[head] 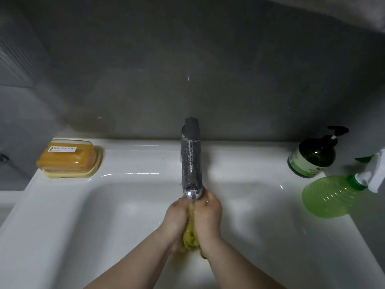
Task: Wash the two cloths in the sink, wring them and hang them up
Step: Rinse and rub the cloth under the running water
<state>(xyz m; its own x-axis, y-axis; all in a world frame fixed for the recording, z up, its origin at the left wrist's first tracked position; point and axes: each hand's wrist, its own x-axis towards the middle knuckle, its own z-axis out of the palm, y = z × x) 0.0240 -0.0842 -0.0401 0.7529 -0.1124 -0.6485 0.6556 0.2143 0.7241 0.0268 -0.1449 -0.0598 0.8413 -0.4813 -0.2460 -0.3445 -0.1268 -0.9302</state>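
Note:
A bunched yellow-green cloth sits squeezed between my two hands over the white sink. My left hand grips its left side and my right hand grips its right side, knuckles up. Both hands are just under the spout of the chrome faucet. Most of the cloth is hidden by the hands. Only one cloth is visible.
An orange soap box on a yellow dish stands on the back left rim. On the right rim stand a dark green pump bottle and a light green spray bottle. A grey wall rises behind the sink.

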